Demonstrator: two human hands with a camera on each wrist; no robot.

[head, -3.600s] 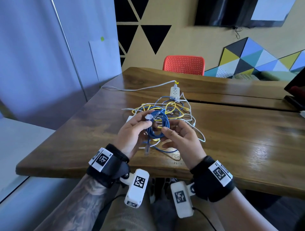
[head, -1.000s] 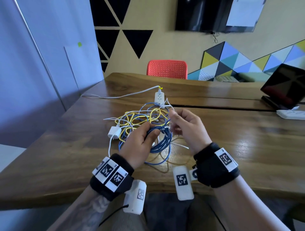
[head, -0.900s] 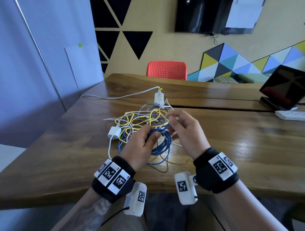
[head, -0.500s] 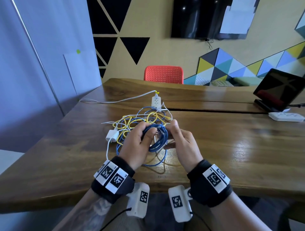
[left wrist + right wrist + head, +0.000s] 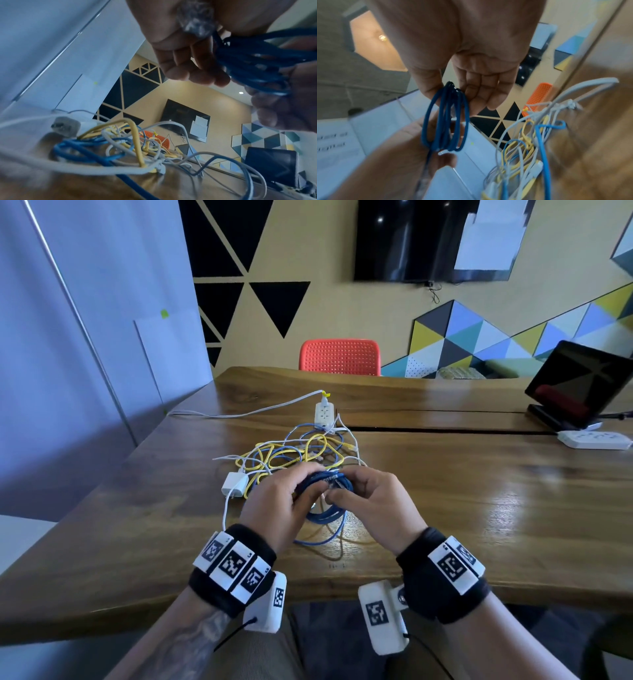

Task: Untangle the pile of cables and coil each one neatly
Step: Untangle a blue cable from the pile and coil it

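Since the earlier frames the two hands have been drawn together, and the loose blue strand has been gathered into a tighter bundle between them. Nearest, above the near edge of the brown wooden table [image 5: 479, 508], the coil of dark blue round cable [image 5: 330, 510] is held: the left hand [image 5: 274, 508] is curled round its left side, and the right hand [image 5: 373, 505] pinches its upper turns between thumb and fingers. A trailing blue length hangs from the coil to the tabletop. Just beyond lies the tangled pile of yellow, light blue and white cables [image 5: 294, 451], with a small white plug adapter [image 5: 234, 484] at its left. Farther still, a white power strip [image 5: 324, 414] sits at the pile's far side, and a red perforated chair [image 5: 339, 357] stands behind the table. The risk is judged to be that the trailing end is still snagged in the pile: if pulled hard, the heap could be dragged or the wound turns sprung loose.
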